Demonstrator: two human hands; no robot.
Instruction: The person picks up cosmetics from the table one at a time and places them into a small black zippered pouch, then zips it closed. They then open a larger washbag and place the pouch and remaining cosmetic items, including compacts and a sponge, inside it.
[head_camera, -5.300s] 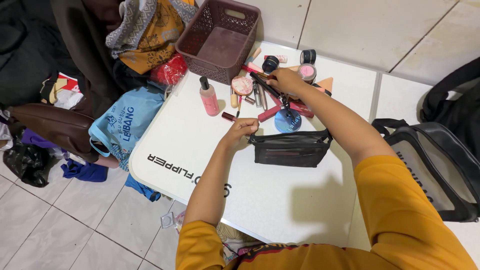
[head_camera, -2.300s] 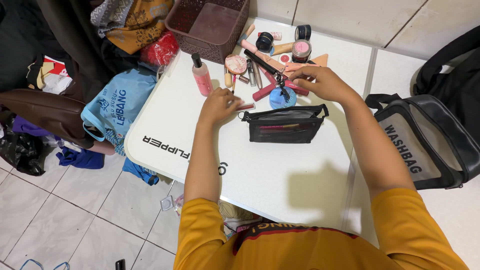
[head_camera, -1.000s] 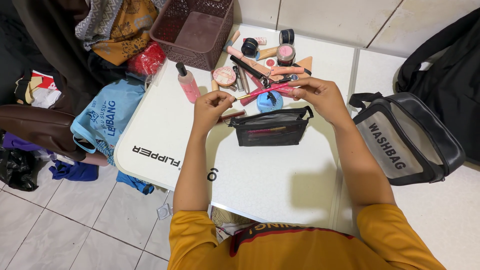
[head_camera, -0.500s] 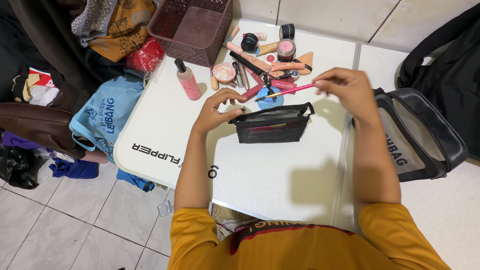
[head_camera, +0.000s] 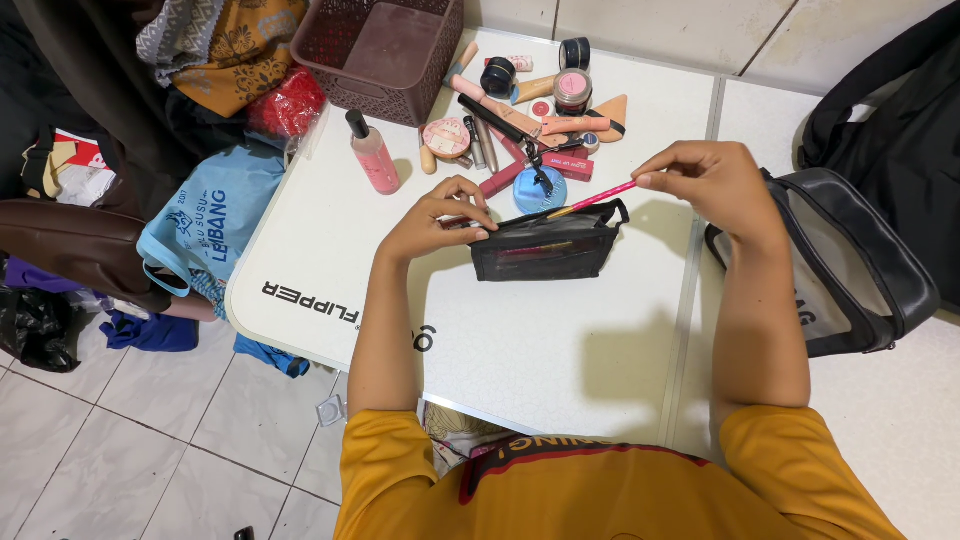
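We sit over a white table (head_camera: 560, 350), and our left hand (head_camera: 437, 215) pinches the left end of the black pouch (head_camera: 545, 245) at its rim, fingers curled and pressed onto the fabric, which props the mouth open and keeps the soft pouch from sliding. The pouch stands near the middle of the table, just short of the heap of cosmetics toward the far edge. Our right hand (head_camera: 712, 180) holds a pink pencil (head_camera: 592, 199) by its end, thumb and fingertips pinched on it with the other fingers folded in, so that the pencil slants down with its tip over the right end of the open mouth (whether it touches the rim we cannot tell). Beyond the pouch lie a blue round case (head_camera: 540, 190), tubes and compacts, crowded together, and a pink bottle (head_camera: 373, 155) stands upright apart from them near the left edge. A brown basket (head_camera: 385, 50) sits at the far left corner. A larger black bag (head_camera: 850, 270) rests just off the right edge, beside our right forearm.
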